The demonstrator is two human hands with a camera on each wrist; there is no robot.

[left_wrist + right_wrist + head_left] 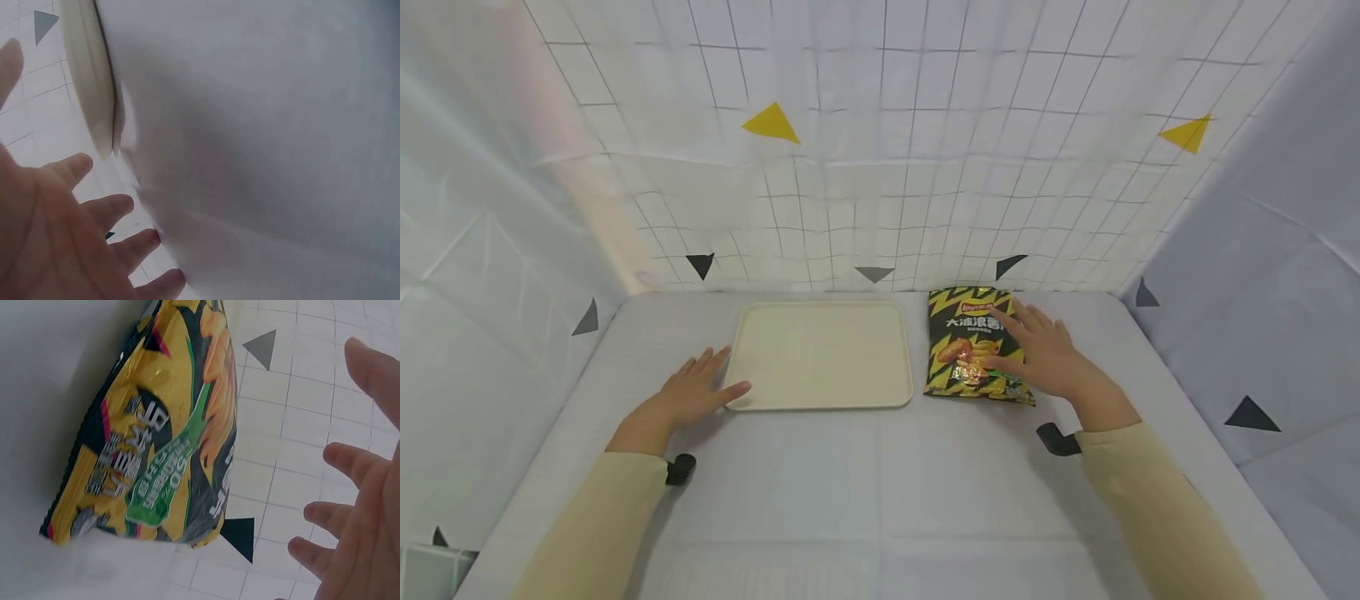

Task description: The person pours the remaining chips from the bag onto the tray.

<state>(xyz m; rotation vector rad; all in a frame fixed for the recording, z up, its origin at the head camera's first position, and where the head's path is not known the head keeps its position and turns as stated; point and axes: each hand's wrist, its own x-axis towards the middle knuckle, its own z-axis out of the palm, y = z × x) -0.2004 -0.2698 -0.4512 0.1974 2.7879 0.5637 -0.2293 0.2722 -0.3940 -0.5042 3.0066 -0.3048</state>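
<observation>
Head view: left hand [694, 392] lies flat on the desk [865, 475], lower left of centre, fingers straight & spread, thumb tip touching the near-left corner of the cream tray [823, 354]. Nothing held. Tray sits mid-frame, w/ the chip bag [964, 342] just beside its right edge, lying flat, black & yellow zigzag print. Right hand [1041, 358] is laid over the bag's right side, fingers straight & fanned, palm down, resting on it, no curl round it. Pale yellow sleeves [1157, 500] run in from both bottom corners. Behind it all, a white grid backdrop [925, 125] w/ yellow & dark triangles.

Left wrist view: left hand [56, 237] at lower left of frame, fingers straight, loose, gripping nothing. Tray [90, 81] rim shows at upper left; desk cloth [269, 137] fills the right of the frame.

Right wrist view: chip bag [159, 431] takes the left half of the frame, tilted, green label & chips in print. Right hand [359, 506] at the right edge, fingers spread & straight, apart from the bag as seen here; contact can't be told from this angle.
</observation>
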